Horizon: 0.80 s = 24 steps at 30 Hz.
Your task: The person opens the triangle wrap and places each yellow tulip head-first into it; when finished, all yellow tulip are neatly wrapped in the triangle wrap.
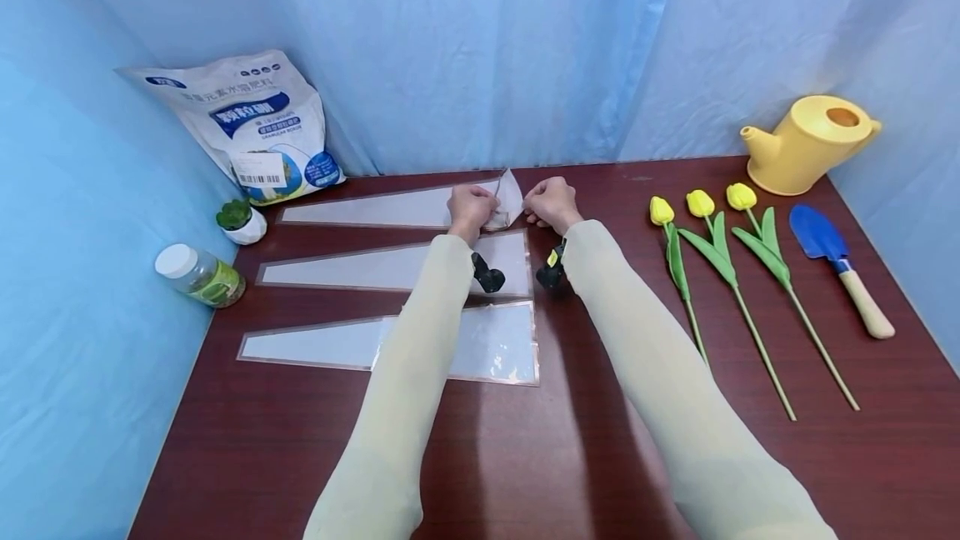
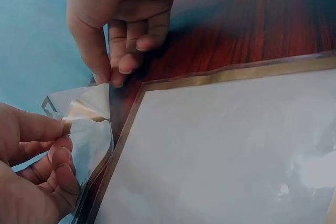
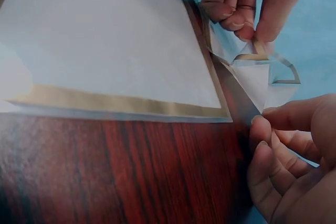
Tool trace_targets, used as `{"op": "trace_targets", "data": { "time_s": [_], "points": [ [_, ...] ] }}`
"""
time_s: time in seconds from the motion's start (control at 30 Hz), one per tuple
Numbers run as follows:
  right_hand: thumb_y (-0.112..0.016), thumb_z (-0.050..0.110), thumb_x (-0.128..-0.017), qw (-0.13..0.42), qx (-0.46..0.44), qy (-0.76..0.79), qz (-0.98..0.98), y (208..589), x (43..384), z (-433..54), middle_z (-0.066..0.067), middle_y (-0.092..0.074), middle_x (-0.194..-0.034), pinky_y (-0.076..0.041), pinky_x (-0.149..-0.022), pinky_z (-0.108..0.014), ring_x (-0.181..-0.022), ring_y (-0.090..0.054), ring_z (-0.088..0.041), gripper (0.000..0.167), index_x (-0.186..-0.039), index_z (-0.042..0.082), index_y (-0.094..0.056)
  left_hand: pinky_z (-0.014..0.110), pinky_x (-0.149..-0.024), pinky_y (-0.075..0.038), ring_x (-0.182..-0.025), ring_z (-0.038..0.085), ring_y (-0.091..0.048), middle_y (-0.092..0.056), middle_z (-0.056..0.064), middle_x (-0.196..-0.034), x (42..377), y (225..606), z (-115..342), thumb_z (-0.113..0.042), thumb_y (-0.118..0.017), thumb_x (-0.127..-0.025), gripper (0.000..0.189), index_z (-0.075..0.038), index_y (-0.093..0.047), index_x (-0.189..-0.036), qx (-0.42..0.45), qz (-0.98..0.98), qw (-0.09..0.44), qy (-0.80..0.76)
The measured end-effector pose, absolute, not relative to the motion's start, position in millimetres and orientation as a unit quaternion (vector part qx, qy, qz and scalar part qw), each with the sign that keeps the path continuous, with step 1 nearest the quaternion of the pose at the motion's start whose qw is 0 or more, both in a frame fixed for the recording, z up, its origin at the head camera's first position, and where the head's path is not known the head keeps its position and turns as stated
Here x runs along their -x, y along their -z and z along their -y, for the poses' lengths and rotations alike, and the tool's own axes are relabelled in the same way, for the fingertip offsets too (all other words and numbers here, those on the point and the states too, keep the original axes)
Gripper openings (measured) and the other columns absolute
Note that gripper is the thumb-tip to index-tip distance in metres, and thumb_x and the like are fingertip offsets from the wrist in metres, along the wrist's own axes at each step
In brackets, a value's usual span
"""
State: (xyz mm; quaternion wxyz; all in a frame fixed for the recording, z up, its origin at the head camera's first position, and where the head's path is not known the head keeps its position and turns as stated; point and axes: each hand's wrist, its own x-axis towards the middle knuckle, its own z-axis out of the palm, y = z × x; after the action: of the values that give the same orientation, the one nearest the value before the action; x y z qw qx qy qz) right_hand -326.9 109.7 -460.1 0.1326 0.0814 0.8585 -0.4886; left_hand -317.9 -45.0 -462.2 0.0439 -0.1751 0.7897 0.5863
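Observation:
Three tapered flower-wrapping sleeves with pale panels and gold-brown borders lie in a row on the dark red-brown table. The wide end of the farthest sleeve [image 1: 390, 208] is lifted and folded, standing up between the hands. My left hand [image 1: 472, 211] pinches its gold-edged film between thumb and index finger, as the left wrist view shows. From the other side, my right hand [image 3: 299, 166] pinches the raised pale corner [image 3: 257, 82] with thumb and fingertips. Flat just in front of the hands is the middle sleeve [image 1: 360, 269]. My left forearm passes over the nearest sleeve [image 1: 315, 344].
To the left are a fertilizer bag [image 1: 255, 127], a small potted succulent [image 1: 242, 222] and a white-lidded jar [image 1: 201, 275]. On the right lie three yellow tulips [image 1: 701, 205] and a blue trowel [image 1: 821, 232], with a yellow watering can [image 1: 798, 148] behind. Blue curtains surround the table [image 1: 255, 432].

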Motion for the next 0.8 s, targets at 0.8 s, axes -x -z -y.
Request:
{"op": "trace_targets", "data": {
  "time_s": [0.8],
  "points": [
    [-0.063, 0.025, -0.097, 0.107, -0.071, 0.499, -0.857, 449.5, 320.8, -112.9, -0.010, -0.069, -0.091, -0.056, -0.057, -0.028, -0.063, -0.063, -0.014, 0.021, -0.106, 0.008, -0.070, 0.028, -0.069, -0.048, -0.107, 0.025, -0.057, -0.067, 0.009, -0.095, 312.0, 460.1, 41.8, -0.010, -0.070, -0.089, 0.010, -0.003, -0.076, -0.092, 0.184, -0.822, 0.046, -0.537]
  ]
}}
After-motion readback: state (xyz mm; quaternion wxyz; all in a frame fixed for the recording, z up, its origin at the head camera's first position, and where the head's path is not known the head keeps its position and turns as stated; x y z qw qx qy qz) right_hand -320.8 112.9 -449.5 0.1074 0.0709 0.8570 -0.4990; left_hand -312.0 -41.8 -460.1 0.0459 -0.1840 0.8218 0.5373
